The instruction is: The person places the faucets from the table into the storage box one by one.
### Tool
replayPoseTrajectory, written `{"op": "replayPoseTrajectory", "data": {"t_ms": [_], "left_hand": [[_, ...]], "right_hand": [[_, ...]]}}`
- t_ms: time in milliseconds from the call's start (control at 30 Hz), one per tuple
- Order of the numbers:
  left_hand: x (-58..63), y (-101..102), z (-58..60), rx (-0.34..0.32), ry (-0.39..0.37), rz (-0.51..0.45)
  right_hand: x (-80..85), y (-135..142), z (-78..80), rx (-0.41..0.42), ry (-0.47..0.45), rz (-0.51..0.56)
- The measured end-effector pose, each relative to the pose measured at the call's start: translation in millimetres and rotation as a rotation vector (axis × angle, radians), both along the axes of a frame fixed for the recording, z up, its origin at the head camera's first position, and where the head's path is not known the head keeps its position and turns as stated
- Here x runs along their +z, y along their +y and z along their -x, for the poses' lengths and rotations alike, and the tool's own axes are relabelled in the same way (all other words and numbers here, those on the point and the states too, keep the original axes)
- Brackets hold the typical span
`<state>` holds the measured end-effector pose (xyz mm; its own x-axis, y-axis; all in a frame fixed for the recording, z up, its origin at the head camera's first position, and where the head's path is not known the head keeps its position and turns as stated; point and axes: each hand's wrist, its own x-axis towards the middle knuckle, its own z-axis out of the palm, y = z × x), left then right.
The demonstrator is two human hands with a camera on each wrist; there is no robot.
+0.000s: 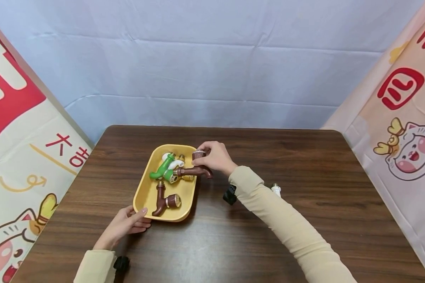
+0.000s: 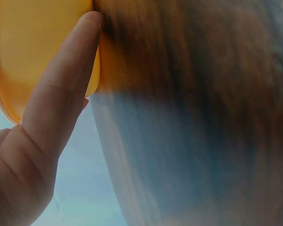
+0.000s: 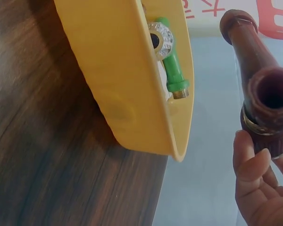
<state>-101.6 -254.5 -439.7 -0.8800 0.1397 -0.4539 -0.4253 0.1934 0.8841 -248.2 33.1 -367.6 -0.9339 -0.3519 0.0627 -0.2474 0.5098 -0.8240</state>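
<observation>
My right hand [image 1: 217, 158] grips a brown faucet [image 1: 194, 170] by its ribbed knob, above the right rim of a yellow plastic basin [image 1: 141, 192]. In the right wrist view the faucet [image 3: 252, 52] hangs clear of the basin wall, fingers and thumb around the knob. My left hand [image 1: 126, 223] pinches the basin's near left corner, thumb over the rim and fingers outside, beneath it. Inside the basin lie a second brown faucet [image 1: 161, 198], a green faucet [image 1: 163, 167] and a white faucet [image 1: 176, 163], the last partly covered by the others.
Another white faucet [image 1: 276, 189] lies on the dark wood table [image 1: 262, 243], mostly hidden behind my right forearm. A pale cloth [image 1: 212, 70] hangs beyond the far table edge, and printed banners [image 1: 403, 129] stand at both sides.
</observation>
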Motion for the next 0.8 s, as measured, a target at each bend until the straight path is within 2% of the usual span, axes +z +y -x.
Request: {"op": "replayPoseTrajectory", "data": {"t_ms": [367,800], "left_hand": [[1.2,0.6,-0.7,0.002,-0.002,0.002],[1.9,1.0,-1.4,0.007,-0.003,0.004]], "right_hand": [[-3.6,-15.5,-0.9,0.004,-0.027,-0.020],[-8.7,-33.7,-6.1,-0.022,-0.064,-0.110]]}}
